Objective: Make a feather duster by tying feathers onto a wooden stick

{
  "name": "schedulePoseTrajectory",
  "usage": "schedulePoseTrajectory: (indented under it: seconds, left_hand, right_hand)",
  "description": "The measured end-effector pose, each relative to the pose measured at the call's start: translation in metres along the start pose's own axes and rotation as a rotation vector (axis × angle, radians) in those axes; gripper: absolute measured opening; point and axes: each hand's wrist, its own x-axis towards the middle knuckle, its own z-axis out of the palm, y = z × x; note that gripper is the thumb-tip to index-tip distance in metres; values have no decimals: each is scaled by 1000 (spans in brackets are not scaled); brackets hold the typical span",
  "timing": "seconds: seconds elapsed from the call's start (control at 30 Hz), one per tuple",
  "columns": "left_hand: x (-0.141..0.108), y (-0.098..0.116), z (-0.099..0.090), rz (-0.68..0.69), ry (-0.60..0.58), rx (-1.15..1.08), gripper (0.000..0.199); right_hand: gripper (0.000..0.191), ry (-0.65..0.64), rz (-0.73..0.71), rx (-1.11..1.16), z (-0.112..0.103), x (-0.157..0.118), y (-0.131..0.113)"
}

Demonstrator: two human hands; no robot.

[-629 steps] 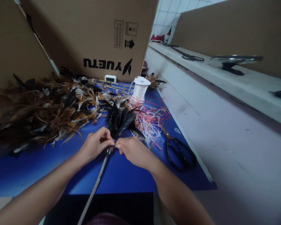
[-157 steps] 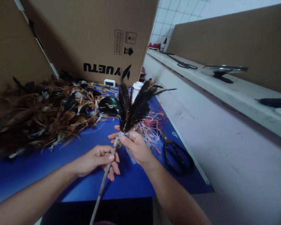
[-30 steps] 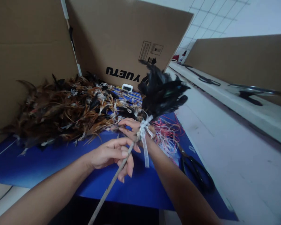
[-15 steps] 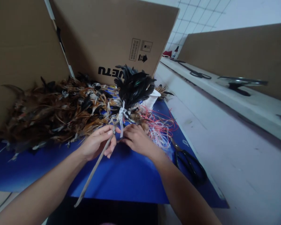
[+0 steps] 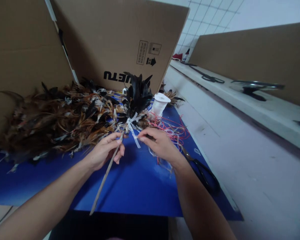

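My left hand (image 5: 108, 150) is closed round a thin wooden stick (image 5: 106, 180), which slants down toward the table's near edge. At the stick's far end stands a bunch of glossy black feathers (image 5: 138, 93), bound at its base with white ribbon (image 5: 132, 123). One tail of that ribbon hangs down to the right. My right hand (image 5: 157, 141) has its thumb and forefinger pinched together at this tail; the exact contact is small. Left of the bunch lies a big heap of brown and black feathers (image 5: 57, 123).
A white ribbon spool (image 5: 160, 103) stands behind red and white strands (image 5: 176, 130). Black-handled scissors (image 5: 203, 173) lie at the right of the blue table (image 5: 140, 190). Cardboard panels (image 5: 120, 33) rise behind. A ledge (image 5: 240, 90) on the right carries more scissors (image 5: 212, 78).
My right hand has moved right and come to the ribbon tail, which swung rightward. The feather bunch and stick have turned slightly, uncovering the spool. My left hand keeps its hold.
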Motion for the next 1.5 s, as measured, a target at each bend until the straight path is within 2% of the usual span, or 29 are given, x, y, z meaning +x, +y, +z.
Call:
schedulePoseTrajectory:
  seconds: [0.1, 0.2, 0.43, 0.6, 0.7, 0.93, 1.03, 1.17, 1.37, 1.43, 1.5]
  left_hand:
    - [1, -2, 1, -15, 20, 11, 21]
    - [1, -3, 3, -46, 11, 5, 20]
    - [0, -4, 9, -184, 11, -34, 38]
    - [-1, -8, 12, -231, 37, 50, 51]
    - [-1, -10, 13, -239, 34, 73, 47]
    - [-1, -9, 16, -229, 12, 5, 19]
    - [-1, -9, 17, -234, -4, 27, 21]
    - [-1, -11, 18, -224, 21, 106, 34]
    - [-2, -11, 19, -213, 21, 159, 34]
    - [-2, -10, 19, -228, 15, 154, 32]
    - [-2, -10, 18, -231, 10, 133, 31]
  right_hand:
    - [16, 131, -57, 62, -5, 0, -7]
    - [21, 172, -117, 9, 1, 0, -13]
    - [30, 117, -153, -210, 12, -3, -14]
    - [27, 65, -198, -279, 14, -1, -12]
    - [26, 35, -219, -287, 14, -1, -12]
    - [25, -44, -265, -291, 16, -2, -11]
    - [24, -59, -274, -287, 17, -2, -11]
    - [22, -94, -287, -289, 19, -3, -12]
    - [24, -126, -262, -286, 21, -4, -12]
    - [23, -119, -261, -282, 22, -4, -12]
    - [22, -54, -274, -287, 23, -3, -12]
